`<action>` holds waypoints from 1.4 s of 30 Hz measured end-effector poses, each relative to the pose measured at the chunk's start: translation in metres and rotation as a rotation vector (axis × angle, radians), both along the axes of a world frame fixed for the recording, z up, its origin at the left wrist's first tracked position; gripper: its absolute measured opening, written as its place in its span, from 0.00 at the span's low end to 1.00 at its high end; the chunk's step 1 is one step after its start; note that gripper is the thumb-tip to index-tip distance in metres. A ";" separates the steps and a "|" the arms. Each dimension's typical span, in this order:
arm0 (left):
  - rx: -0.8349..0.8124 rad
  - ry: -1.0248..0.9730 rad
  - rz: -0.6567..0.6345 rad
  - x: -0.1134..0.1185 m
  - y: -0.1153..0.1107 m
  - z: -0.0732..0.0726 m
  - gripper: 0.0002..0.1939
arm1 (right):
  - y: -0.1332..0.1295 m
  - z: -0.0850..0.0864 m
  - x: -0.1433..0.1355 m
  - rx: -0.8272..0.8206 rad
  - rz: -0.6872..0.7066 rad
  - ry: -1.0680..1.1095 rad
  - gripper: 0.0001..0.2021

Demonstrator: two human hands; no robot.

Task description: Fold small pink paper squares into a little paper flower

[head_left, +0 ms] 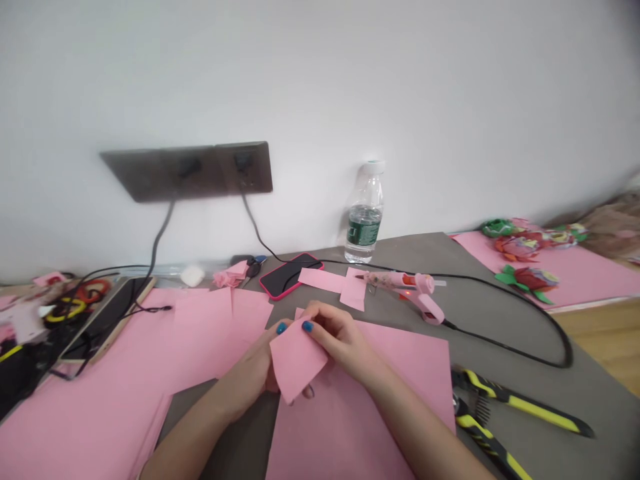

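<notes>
Both hands are closed on the small pink paper point(299, 360) here, thumbs on its upper edge: the left hand point(267, 360) pinches it at the upper left, the right hand point(333, 330) pinches it at the top right. Blue nails show on both thumbs, and the paper hangs down between the hands, over the large pink sheet point(360, 407) on the grey table point(530, 373).

Just beyond the fingers we have pink strips point(353, 289), and the tip of the pink glue gun point(403, 285) is over them, a small red light glowing on its body. Its black cord loops away to the right. Left of the strips lies the phone point(289, 275) in its bright pink case, and behind, against the wall, the water bottle point(364, 217) stands upright.

Out to the right, yellow-and-black pliers point(485, 407) lie open beside the large sheet; farther back, paper flowers point(530, 277) sit on another pink sheet point(590, 277). Over on the left, more pink paper point(125, 387) spreads out, a dark device point(107, 320) on its far side, below the wall sockets point(195, 172).
</notes>
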State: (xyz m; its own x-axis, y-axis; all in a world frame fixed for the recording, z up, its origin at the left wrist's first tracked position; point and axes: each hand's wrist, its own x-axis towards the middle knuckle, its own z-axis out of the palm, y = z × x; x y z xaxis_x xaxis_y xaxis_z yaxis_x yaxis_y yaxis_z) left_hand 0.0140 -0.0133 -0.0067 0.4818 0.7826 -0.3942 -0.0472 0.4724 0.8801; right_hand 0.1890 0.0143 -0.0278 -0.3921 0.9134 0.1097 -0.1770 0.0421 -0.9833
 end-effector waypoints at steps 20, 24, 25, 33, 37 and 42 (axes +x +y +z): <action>0.104 0.066 -0.068 0.003 -0.001 0.000 0.21 | -0.002 0.001 0.001 -0.058 0.085 0.102 0.13; 0.254 0.206 0.020 0.002 0.002 -0.004 0.21 | -0.001 -0.002 0.000 -0.058 0.061 0.140 0.14; 0.293 0.246 0.068 0.001 0.002 -0.005 0.21 | -0.001 -0.002 0.000 -0.050 0.054 0.151 0.14; 0.459 0.342 0.291 0.006 -0.006 -0.007 0.20 | -0.003 -0.001 -0.008 0.013 0.088 -0.008 0.18; 0.438 0.276 0.178 0.007 -0.008 -0.005 0.20 | -0.001 -0.002 -0.009 -0.061 0.038 0.100 0.18; 0.400 0.214 0.142 0.002 -0.002 -0.007 0.20 | -0.001 0.000 -0.010 -0.077 0.050 0.153 0.17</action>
State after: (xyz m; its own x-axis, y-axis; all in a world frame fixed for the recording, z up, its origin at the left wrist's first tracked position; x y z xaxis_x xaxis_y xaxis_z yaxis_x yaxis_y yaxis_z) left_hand 0.0157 -0.0149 -0.0135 0.2995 0.9456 -0.1270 0.1157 0.0961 0.9886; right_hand 0.1789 0.0135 -0.0275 -0.4215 0.9011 0.1016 -0.3246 -0.0453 -0.9448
